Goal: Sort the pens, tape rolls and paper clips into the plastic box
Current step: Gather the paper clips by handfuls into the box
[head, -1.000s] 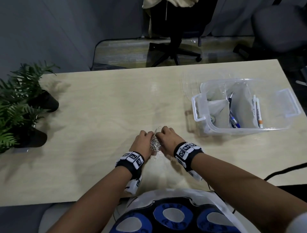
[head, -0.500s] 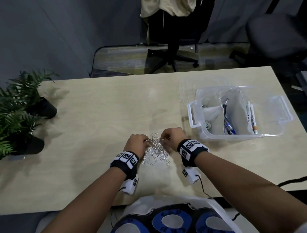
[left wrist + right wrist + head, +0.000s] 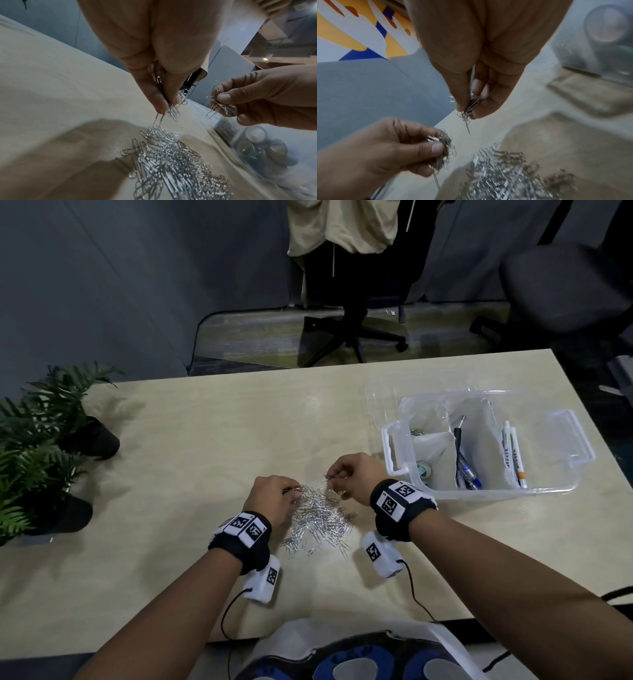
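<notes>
A: How far along does the sorting look?

B: Start with the worktop (image 3: 178, 460): no pens or tape rolls show loose on it. The clear plastic box (image 3: 568, 436), off to the right of the right hand's fingers, already holds the pens (image 3: 466, 470), two white markers (image 3: 512, 453) and tape rolls (image 3: 424, 469), each in its own divided section.

A: So what is left?

B: The paper clips (image 3: 318, 518). A loose silver heap lies on the worktop just below and between both sets of fingers, and I would judge it the last group.

A: And the hands?

B: The left hand (image 3: 272, 496) has its fingers (image 3: 158, 102) pinched together on a small bunch of clips dangling over the heap. The right hand (image 3: 356, 474) has its fingers (image 3: 462, 100) clamped on another bunch, just above the heap's far edge.

A: Any clips in the box?

B: I cannot tell from these views.
</notes>
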